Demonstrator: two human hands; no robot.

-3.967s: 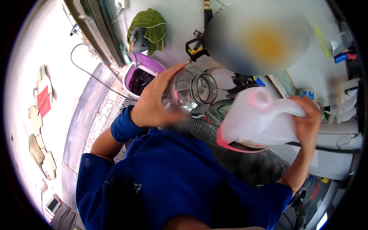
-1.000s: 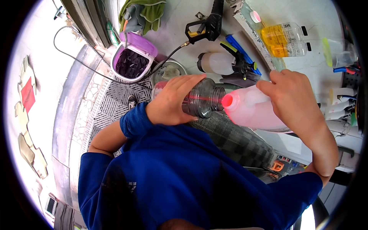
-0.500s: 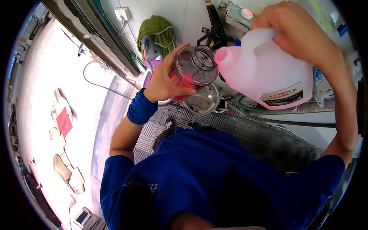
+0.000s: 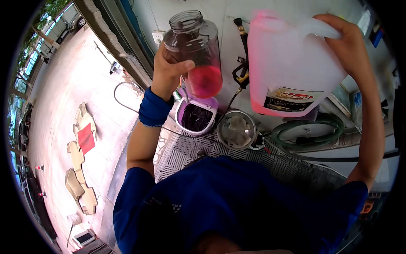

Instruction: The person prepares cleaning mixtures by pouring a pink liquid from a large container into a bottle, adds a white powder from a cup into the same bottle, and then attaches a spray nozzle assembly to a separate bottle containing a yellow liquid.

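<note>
My left hand (image 4: 169,72) is wrapped round a clear jar (image 4: 196,48) with a threaded, uncapped mouth. Pink liquid (image 4: 205,80) fills its lower part, and the jar stands nearly upright in the air. My right hand (image 4: 344,42) grips the handle of a large translucent jug (image 4: 292,63), held up to the right of the jar. The jug's neck is blurred and it bears a black label (image 4: 294,100) reading "Adam's". Pink shows along the jug's bottom edge. Jar and jug are apart.
Below the jar is a purple and white bucket (image 4: 196,116) with dark contents. Beside it stands a round clear container (image 4: 237,129). A spray gun (image 4: 242,72) hangs at the wall. A coiled green hose (image 4: 311,129) lies right. Beige panels (image 4: 80,169) lie on the floor at left.
The jar and jug have separated. The jar has gone from tilted towards the jug to nearly upright, up and left. The jug has also turned more upright, and the view has shifted.
</note>
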